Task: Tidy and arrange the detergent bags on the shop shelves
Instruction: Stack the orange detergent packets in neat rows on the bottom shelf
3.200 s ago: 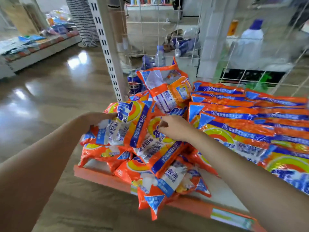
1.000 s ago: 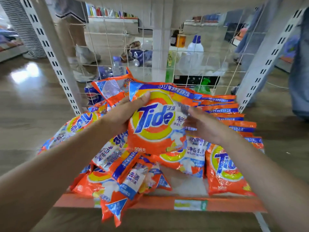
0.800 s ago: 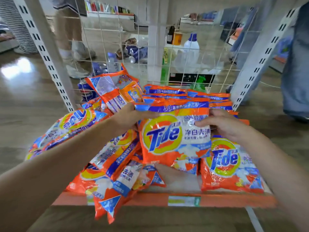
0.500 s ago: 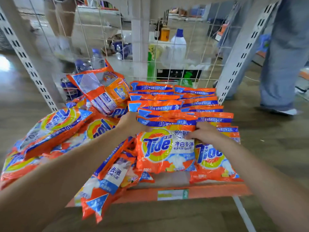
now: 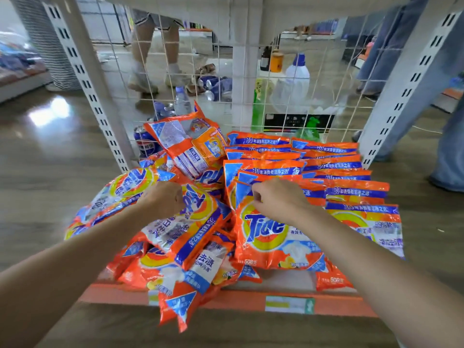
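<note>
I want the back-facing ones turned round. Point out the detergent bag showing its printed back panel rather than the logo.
The bag propped against the wire grid, behind the messy left pile: it shows small print and a clear window, no Tide logo.

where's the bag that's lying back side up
In the head view it is at the back left of the shelf, propped on the loose pile of bags, against the wire grid and just left of the neat rows.

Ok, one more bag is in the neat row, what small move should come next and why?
Probably lift the tilted bag under the left hand and lay it upright beside the front Tide bag. The right-hand rows are squared, the left heap is jumbled, and one bag overhangs the shelf edge.
</note>
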The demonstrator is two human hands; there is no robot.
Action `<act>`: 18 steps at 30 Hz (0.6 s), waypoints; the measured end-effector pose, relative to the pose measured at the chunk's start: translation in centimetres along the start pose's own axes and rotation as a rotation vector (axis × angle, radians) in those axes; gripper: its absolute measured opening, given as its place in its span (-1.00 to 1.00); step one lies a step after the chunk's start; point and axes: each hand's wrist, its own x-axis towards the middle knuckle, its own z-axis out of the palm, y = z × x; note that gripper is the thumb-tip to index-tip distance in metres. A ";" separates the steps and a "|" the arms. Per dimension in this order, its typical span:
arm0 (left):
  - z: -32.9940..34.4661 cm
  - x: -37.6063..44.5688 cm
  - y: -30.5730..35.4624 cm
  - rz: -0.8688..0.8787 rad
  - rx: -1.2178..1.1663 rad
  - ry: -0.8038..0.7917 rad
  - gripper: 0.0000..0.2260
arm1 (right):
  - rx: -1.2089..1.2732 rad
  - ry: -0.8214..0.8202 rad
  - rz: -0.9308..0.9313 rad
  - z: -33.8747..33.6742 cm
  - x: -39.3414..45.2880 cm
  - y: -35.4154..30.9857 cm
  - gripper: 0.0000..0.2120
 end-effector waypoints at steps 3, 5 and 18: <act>0.0 -0.7 -3.7 -0.055 0.093 0.072 -0.83 | 0.040 -0.041 -0.114 1.0 1.8 -2.5 -0.86; 0.4 -1.2 -5.5 -0.060 0.138 0.113 -0.75 | 0.062 -0.057 -0.170 1.5 2.8 -3.7 -0.87; 1.2 -2.0 -2.9 0.090 0.131 -0.096 -0.12 | 0.168 0.022 -0.150 2.9 3.9 -3.6 -0.85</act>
